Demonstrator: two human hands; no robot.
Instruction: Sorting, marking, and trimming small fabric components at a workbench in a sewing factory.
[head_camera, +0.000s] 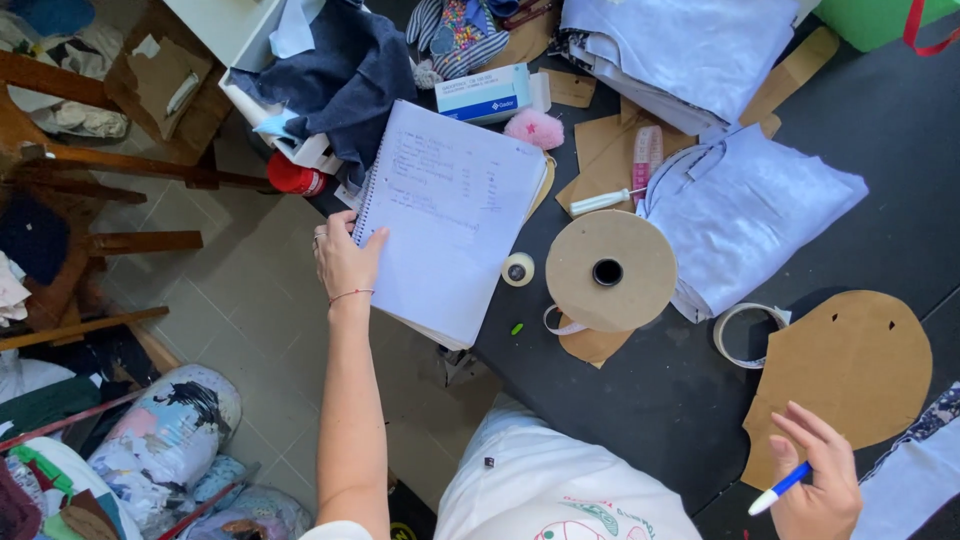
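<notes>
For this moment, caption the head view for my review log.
Left hand rests on an open spiral notebook; right hand holds a blue-capped pen by a brown cardboard pattern.

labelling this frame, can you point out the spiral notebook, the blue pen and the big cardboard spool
spiral notebook (455, 215), head view, middle of the open page
blue pen (779, 488), head view, mid-barrel
cardboard spool (640, 245), head view, flat top face

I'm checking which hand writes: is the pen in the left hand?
No, the blue-and-white pen sits in the right hand, while the left hand rests on the spiral notebook.
</notes>
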